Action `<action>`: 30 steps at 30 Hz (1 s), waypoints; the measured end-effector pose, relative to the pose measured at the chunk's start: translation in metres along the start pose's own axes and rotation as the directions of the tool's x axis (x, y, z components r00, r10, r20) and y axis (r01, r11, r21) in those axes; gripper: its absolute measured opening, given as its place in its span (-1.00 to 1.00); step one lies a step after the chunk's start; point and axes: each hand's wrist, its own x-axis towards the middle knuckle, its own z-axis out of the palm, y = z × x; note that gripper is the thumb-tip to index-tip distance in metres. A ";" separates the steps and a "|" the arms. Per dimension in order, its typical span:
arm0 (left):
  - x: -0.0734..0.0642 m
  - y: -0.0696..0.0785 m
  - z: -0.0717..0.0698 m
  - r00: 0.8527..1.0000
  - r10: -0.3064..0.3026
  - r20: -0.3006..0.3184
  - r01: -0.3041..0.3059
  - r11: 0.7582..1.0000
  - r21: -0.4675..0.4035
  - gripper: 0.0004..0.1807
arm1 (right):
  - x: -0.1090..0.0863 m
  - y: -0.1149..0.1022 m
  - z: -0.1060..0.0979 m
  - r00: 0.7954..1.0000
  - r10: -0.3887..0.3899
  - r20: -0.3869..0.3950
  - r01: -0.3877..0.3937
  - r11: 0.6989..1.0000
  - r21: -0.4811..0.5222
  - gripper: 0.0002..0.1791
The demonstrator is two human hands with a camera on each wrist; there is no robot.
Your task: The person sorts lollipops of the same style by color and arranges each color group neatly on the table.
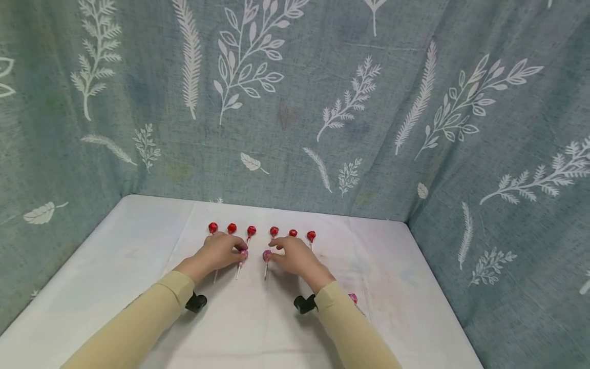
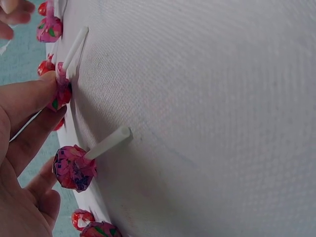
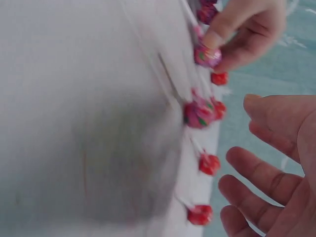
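Note:
My left hand (image 1: 220, 252) pinches the wrapped head of a pink lollipop (image 1: 244, 254) between thumb and fingers, its white stick (image 2: 75, 48) pointing toward me over the white cloth. Below that hand in the left wrist view is another pink lollipop (image 2: 75, 168); in the head view the hand hides its head and only the stick shows. My right hand (image 3: 276, 173) has its fingers spread and holds nothing. Its fingertips are near a pink lollipop (image 3: 198, 113), which lies to the right of the pinched one in the head view.
Behind the hands runs a row of several red lollipops (image 1: 311, 236). One more pink lollipop (image 1: 353, 298) lies beside my right forearm, partly covered by the sleeve. The white table (image 1: 405, 307) is bordered by a green-grey leaf-patterned curtain (image 1: 286, 138).

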 end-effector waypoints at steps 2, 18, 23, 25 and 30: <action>0.000 0.000 -0.001 1.000 0.003 0.002 -0.003 1.000 -0.005 -0.80 | -0.007 0.004 -0.008 1.000 -0.021 -0.008 0.021 1.000 -0.002 -0.60; 0.004 -0.005 0.004 1.000 -0.004 0.010 0.004 1.000 -0.009 -0.79 | -0.087 0.074 -0.047 0.997 -0.063 0.052 0.062 0.998 0.026 -0.59; 0.006 -0.006 0.004 1.000 -0.008 0.007 0.008 1.000 -0.003 -0.81 | -0.106 0.094 -0.051 0.999 -0.035 0.037 0.033 0.999 0.041 -0.59; 0.006 -0.006 0.004 1.000 -0.008 0.008 0.008 1.000 -0.004 -0.81 | -0.112 0.100 -0.052 0.999 -0.030 0.025 0.029 0.998 0.047 -0.59; 0.007 -0.006 0.003 1.000 -0.012 0.023 0.012 1.000 -0.005 -0.79 | -0.124 0.111 -0.055 1.000 0.010 0.012 -0.011 0.998 0.054 -0.59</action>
